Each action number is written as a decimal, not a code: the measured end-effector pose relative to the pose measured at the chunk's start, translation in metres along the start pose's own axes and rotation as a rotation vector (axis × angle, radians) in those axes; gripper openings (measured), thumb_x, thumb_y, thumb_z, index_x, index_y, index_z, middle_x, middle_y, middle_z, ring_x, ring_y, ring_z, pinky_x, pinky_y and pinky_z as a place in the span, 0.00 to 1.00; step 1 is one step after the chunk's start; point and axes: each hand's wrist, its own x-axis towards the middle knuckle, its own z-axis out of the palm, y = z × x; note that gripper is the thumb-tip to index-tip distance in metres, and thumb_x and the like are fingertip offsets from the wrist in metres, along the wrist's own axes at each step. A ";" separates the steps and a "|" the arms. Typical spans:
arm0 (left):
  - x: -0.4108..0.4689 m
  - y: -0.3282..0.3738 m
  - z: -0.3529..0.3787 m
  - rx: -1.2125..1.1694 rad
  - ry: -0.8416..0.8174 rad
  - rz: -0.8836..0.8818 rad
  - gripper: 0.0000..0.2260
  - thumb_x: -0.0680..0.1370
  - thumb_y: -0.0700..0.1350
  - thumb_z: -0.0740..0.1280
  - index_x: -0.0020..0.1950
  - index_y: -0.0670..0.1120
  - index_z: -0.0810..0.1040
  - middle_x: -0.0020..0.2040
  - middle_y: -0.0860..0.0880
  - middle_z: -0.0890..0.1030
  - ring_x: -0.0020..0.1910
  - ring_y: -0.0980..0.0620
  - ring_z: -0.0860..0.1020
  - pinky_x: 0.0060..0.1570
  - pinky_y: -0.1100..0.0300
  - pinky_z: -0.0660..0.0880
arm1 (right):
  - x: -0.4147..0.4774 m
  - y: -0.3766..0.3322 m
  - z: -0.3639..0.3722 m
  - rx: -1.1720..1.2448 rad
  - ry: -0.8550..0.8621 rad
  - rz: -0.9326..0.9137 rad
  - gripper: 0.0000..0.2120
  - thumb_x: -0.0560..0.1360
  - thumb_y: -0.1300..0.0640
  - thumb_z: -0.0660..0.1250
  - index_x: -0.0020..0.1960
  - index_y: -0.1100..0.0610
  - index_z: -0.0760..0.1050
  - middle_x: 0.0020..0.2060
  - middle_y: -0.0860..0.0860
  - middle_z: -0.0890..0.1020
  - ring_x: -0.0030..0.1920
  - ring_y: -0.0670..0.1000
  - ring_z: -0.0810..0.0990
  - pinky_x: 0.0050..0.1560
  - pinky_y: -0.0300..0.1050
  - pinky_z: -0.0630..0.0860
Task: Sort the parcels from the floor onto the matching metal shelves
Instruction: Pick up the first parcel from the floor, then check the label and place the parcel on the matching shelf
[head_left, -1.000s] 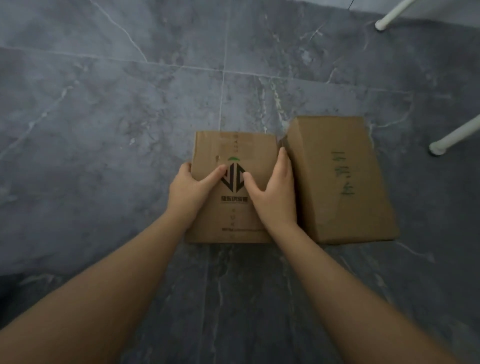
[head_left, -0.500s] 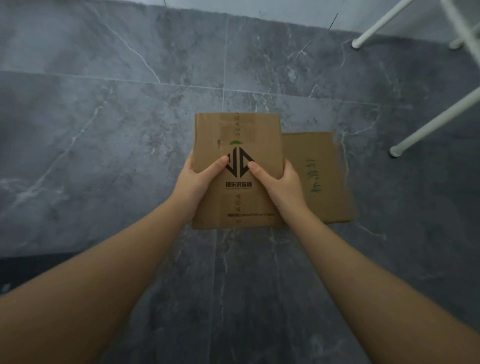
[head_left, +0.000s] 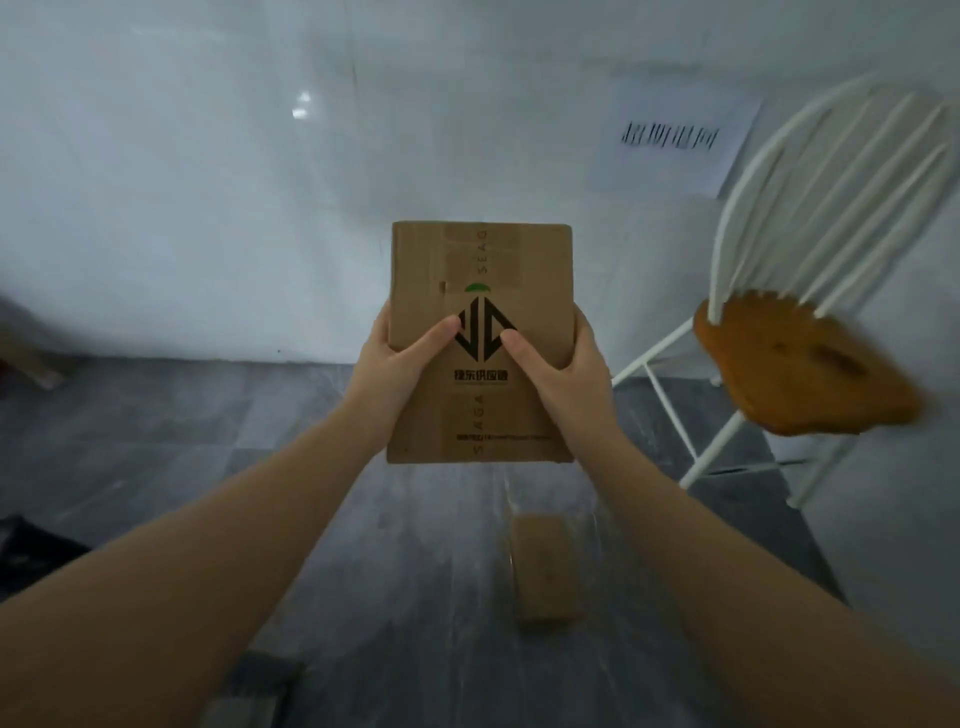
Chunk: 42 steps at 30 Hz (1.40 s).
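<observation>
Right now I have the printed parcel (head_left: 480, 332) up in the air in front of me, well clear of the floor (head_left: 156, 441), with both hands clamped on it. My left hand (head_left: 400, 364) grips the left edge, thumb laid across the printed face toward the black logo, fingers hidden behind. My right hand (head_left: 558, 366) mirrors it on the right edge, thumb pointing in from the other side. Both grips sit in the lower half of the box, so the top half stands free above my thumbs. Its long axis runs up and down in my view, printed face toward me, square and barely tilted.

A second parcel (head_left: 545, 564) lies on the floor below and slightly right of the one I hold, between my forearms, well apart from either hand; my right hand would be the nearer one to it. A white chair with a brown seat (head_left: 795, 364) stands close on the right, beside a paper sign (head_left: 675, 140) on the wall.

No metal shelf shows anywhere, so I judge the coming move is a turn to find one, carrying the box upright and keeping its right edge off that chair.
</observation>
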 end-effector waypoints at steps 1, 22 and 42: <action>-0.004 0.023 0.003 -0.011 -0.016 0.026 0.22 0.70 0.50 0.72 0.62 0.53 0.70 0.52 0.49 0.81 0.49 0.51 0.81 0.43 0.57 0.79 | 0.004 -0.022 -0.007 -0.010 0.009 -0.025 0.36 0.70 0.45 0.71 0.73 0.50 0.60 0.54 0.42 0.73 0.49 0.40 0.74 0.37 0.21 0.71; -0.260 0.436 0.068 -0.001 0.008 0.827 0.32 0.68 0.55 0.73 0.70 0.54 0.66 0.60 0.50 0.78 0.54 0.51 0.79 0.55 0.50 0.77 | -0.116 -0.453 -0.192 0.195 0.202 -0.727 0.36 0.69 0.45 0.72 0.72 0.48 0.60 0.62 0.48 0.76 0.58 0.49 0.78 0.59 0.51 0.77; -0.362 0.461 0.051 -0.061 0.033 0.929 0.22 0.71 0.51 0.71 0.62 0.55 0.69 0.48 0.58 0.78 0.46 0.58 0.79 0.34 0.68 0.76 | -0.207 -0.502 -0.212 0.238 0.161 -0.842 0.37 0.71 0.45 0.70 0.75 0.47 0.56 0.64 0.47 0.75 0.59 0.48 0.77 0.60 0.47 0.77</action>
